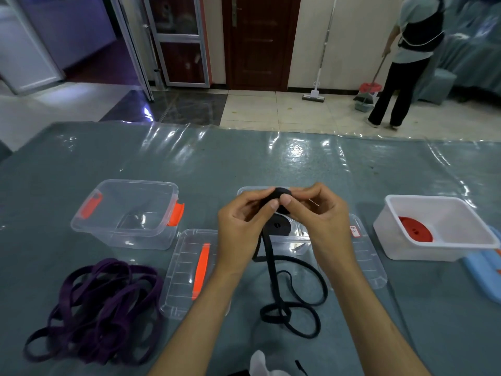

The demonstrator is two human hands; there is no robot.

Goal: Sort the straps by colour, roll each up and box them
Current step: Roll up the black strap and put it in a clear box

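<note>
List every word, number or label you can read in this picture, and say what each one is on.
No text can be read.
Sticker on the clear lid by the right hand: white with a red border, marks too small and blurred to read.
Nothing else in view carries readable writing.

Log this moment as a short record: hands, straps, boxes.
left hand: pinches the black roll
right hand: pinches the same roll
black strap: partly rolled, loose tail looped on the table
black roll in middle box: one, finished
purple straps: loose pile, left, unrolled
left clear box: holds no strap
white box: one red roll
lid: off, flat on table
</note>
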